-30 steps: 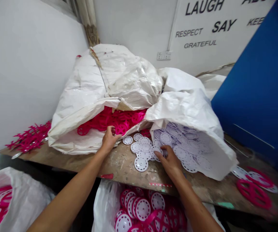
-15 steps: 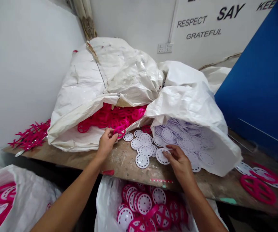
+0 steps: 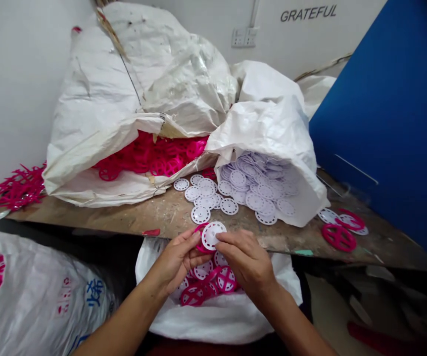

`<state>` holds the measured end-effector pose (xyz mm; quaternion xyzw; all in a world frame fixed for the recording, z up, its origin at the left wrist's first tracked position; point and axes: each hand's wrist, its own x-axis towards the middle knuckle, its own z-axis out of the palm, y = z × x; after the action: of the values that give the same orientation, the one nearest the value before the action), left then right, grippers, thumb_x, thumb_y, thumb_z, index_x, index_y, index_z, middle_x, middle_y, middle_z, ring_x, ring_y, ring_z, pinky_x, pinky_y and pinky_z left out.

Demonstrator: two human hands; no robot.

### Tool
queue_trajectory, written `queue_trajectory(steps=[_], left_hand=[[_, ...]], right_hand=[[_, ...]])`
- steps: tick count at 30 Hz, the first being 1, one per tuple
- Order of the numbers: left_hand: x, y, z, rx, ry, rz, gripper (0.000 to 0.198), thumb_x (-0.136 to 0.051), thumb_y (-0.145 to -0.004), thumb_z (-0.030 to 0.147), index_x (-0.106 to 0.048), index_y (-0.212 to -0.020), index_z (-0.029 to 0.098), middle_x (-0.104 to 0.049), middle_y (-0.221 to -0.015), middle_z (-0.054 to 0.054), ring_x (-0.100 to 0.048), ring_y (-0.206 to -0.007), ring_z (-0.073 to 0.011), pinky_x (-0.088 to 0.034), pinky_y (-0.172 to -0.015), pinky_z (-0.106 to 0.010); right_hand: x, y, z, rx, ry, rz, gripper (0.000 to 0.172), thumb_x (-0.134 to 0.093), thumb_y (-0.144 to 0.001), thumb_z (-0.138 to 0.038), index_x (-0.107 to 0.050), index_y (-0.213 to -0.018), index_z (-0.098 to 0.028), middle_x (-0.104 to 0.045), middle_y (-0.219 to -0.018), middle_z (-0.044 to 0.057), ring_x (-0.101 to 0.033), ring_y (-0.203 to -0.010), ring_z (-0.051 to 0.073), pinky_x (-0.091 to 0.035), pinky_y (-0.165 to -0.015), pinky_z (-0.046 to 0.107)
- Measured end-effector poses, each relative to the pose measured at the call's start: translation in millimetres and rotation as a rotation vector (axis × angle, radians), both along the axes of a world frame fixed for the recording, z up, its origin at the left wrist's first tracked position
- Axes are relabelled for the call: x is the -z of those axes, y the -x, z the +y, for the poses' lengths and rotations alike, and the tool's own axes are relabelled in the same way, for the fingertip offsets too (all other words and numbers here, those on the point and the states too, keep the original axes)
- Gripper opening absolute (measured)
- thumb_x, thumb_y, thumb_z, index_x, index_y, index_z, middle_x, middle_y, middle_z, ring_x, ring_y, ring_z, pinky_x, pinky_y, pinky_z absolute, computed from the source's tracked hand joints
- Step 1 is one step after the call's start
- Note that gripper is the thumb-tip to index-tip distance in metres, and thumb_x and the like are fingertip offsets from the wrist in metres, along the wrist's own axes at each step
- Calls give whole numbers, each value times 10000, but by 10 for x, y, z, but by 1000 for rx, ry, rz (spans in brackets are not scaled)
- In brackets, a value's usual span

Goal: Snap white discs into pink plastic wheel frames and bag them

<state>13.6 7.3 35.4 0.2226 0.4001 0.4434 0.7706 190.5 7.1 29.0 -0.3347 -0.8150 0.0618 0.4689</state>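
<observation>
- The left hand (image 3: 178,259) is closed around a pink wheel (image 3: 200,238) and a white disc (image 3: 211,236), holding them up over the near bag.
- The right hand (image 3: 246,259) is closed too, and its fingers (image 3: 222,238) pinch the edge of the white disc.
- The white disc sits on top of the pink wheel, and they touch. The two hands are close together, just in front of the near edge of the bench (image 3: 135,217).
- The near bag (image 3: 216,321) is white and open, under the hands. It holds a heap of pink wheels and white discs (image 3: 204,282).
- On the bench, a loose pile of white discs (image 3: 202,200) lies just past the hands.
- To the right of that pile, a white sack (image 3: 272,128) lies open on its side, full of white discs (image 3: 252,183).
- To the left, another white sack (image 3: 87,148) lies open, full of pink wheels (image 3: 150,158).
- Pink scraps (image 3: 15,190) lie on the far left of the bench.
- One pink wheel (image 3: 338,238) lies on the right of the bench, near more pink and white pieces (image 3: 343,220).
- A white bag with blue writing (image 3: 38,291) stands at the near left, below the bench.
- A big blue board (image 3: 384,123) stands at the right.
</observation>
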Motion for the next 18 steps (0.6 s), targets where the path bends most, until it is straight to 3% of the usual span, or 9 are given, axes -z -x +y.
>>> queue_trajectory(steps=[3,7,12,15,18], left_hand=[[2,-49,-38,23,-38,39,290,-611,-831,263,-617,-1096,147,-688,-1001,-96,-663,-763,-131,-552,-722,-252],[67,-77,-84,47,-186,247,418,-611,-816,344,-576,-1202,187,-659,-1128,-98,-657,-912,-214,-556,-716,-299],[114,-113,-126,23,-523,650,352,-571,-827,325,-641,-1149,201,-633,-1211,-69,-544,-1163,-247,-406,-1013,-362],[133,-122,-116,33,-557,740,359,-544,-839,322,-636,-1157,184,-633,-1212,-71,-534,-1176,-240,-356,-1055,-366],[169,-85,-101,104,-509,666,412,-521,-852,353,-591,-1213,168,-600,-1258,-86,-559,-1137,-251,-425,-991,-383]], right_hand=[[39,-23,-57,-16,70,-30,225,-506,-859,-141,-691,-913,-258,-722,-979,43,-629,-831,185,-461,-751,357],[25,-96,-46,60,310,81,258,-469,-875,-169,-659,-1032,-247,-704,-1017,51,-618,-919,198,-473,-798,359],[61,-78,42,36,618,123,238,-482,-893,-263,-666,-1040,-228,-704,-1006,46,-643,-904,180,-483,-787,288],[102,-45,62,61,662,152,225,-476,-890,-284,-679,-956,-214,-705,-880,34,-636,-819,172,-469,-733,265],[120,-57,53,25,785,211,218,-491,-879,-302,-665,-947,-190,-690,-856,30,-617,-771,157,-457,-683,242]])
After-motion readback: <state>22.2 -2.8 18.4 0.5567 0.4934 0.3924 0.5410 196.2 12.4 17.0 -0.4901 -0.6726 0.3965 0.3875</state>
